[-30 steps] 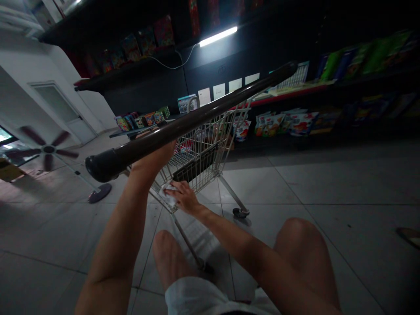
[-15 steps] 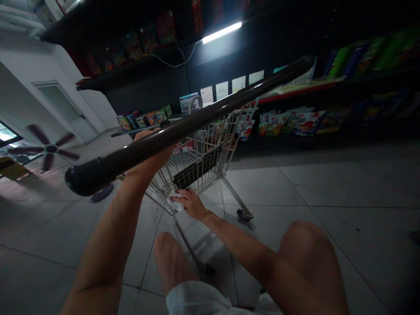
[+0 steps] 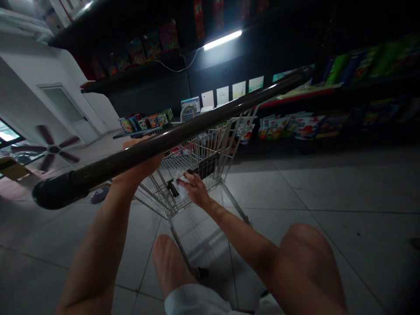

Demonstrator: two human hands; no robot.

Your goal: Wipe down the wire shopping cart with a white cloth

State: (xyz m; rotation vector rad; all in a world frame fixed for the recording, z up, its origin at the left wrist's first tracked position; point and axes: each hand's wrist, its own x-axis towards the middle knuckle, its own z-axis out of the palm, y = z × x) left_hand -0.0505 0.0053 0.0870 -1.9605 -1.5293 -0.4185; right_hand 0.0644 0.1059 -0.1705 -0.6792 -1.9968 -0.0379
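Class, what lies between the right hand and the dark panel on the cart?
A crumpled white cloth or tissue lies between the right hand and the dark panel in the head view.

The left arm (image 3: pixel 98 245) slants up from 8 o'clock towards 1, its left hand (image 3: pixel 149 165) at 9 o'clock, fingers hidden. The right arm (image 3: pixel 249 245) reaches from 5 o'clock towards 10; the right hand (image 3: pixel 196 190) sits near centre, fingers bent, knuckles uppermost.

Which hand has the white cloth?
The right hand, with the white cloth at the black panel; the left hand, partly hidden behind the dark handlebar, shows no cloth.
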